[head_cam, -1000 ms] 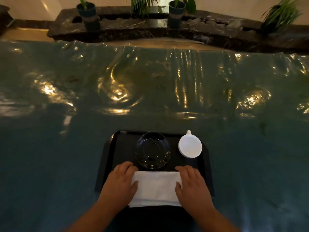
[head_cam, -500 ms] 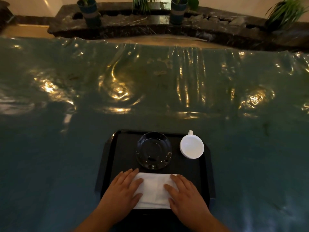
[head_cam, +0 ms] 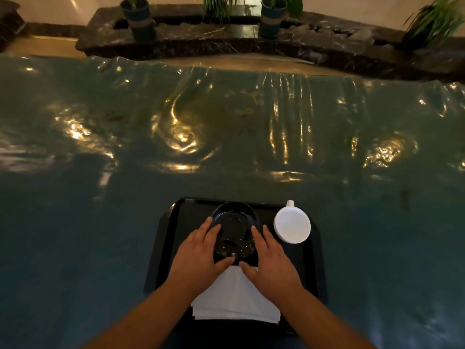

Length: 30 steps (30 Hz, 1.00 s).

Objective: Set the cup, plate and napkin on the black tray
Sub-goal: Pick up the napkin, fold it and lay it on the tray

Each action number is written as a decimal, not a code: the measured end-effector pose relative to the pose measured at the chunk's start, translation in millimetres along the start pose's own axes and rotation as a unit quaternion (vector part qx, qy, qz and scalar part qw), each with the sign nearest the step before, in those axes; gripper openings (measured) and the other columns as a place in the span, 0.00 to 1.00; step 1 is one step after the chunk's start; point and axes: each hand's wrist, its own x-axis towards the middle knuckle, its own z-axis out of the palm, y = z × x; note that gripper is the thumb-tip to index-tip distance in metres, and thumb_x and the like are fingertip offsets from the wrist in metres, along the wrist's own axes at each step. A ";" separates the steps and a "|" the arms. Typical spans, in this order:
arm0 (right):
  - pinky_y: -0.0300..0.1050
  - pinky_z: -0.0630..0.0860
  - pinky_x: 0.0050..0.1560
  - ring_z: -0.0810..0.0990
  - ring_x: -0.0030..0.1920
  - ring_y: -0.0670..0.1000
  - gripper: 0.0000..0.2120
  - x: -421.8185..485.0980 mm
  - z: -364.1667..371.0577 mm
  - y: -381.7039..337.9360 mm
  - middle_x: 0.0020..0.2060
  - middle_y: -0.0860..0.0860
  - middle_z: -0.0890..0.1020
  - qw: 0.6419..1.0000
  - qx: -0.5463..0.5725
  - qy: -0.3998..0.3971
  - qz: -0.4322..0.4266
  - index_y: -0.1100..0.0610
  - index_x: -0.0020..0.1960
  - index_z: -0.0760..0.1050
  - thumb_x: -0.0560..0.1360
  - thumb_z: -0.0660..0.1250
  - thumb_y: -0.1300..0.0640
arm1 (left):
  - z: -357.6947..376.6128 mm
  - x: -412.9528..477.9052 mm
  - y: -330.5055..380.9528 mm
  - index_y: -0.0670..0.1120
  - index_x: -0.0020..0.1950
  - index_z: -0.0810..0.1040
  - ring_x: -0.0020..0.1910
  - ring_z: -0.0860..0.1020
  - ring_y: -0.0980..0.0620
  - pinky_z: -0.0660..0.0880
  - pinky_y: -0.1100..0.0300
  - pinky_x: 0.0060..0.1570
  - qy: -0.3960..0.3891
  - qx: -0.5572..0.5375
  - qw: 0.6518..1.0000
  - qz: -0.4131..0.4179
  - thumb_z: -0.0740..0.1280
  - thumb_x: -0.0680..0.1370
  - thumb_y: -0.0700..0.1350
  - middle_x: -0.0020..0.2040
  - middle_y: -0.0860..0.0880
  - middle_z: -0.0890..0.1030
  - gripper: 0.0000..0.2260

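A black tray point(head_cam: 166, 248) lies on the table in front of me. On it, a dark glossy plate point(head_cam: 234, 230) sits at the middle, tilted with its far rim raised. My left hand point(head_cam: 198, 258) cups its left side and my right hand point(head_cam: 269, 263) cups its right side, thumbs near its front rim. A white cup point(head_cam: 292, 224) stands at the tray's back right, handle pointing away. A folded white napkin point(head_cam: 234, 301) rests on the tray's near part, partly under my wrists.
The table point(head_cam: 100, 222) is covered with a shiny, wrinkled teal plastic sheet. Beyond its far edge runs a dark stone ledge point(head_cam: 226, 39) holding several potted plants point(head_cam: 137, 16).
Both hands left the napkin and moved forward to the plate, closing on its two sides. The plate's far rim now looks lifted. Cup and napkin stay in place.
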 end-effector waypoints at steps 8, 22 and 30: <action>0.48 0.54 0.77 0.52 0.81 0.53 0.41 15.1 7.2 -10.8 0.83 0.50 0.49 0.998 -0.054 -0.005 -0.037 0.47 0.83 0.45 0.79 0.61 0.35 | -10.2 7.6 -14.1 0.52 0.81 0.61 0.80 0.59 0.47 0.62 0.52 0.75 0.014 -0.006 0.999 -0.030 0.67 0.75 0.68 0.85 0.50 0.51 0.39; 0.48 0.52 0.77 0.51 0.81 0.51 0.40 15.1 10.1 -2.9 0.82 0.50 0.53 0.998 -0.058 0.016 -0.003 0.50 0.83 0.48 0.80 0.61 0.35 | -6.2 12.7 -4.6 0.53 0.81 0.58 0.81 0.57 0.48 0.62 0.52 0.76 -0.008 -0.037 0.999 -0.030 0.72 0.73 0.66 0.85 0.52 0.48 0.43; 0.50 0.55 0.78 0.53 0.81 0.52 0.41 9.6 11.1 2.7 0.82 0.51 0.55 0.998 -0.053 0.017 0.003 0.50 0.83 0.48 0.79 0.63 0.36 | -5.1 13.8 1.7 0.52 0.81 0.60 0.80 0.59 0.48 0.62 0.50 0.77 -0.007 -0.002 1.000 -0.026 0.70 0.73 0.69 0.85 0.50 0.51 0.42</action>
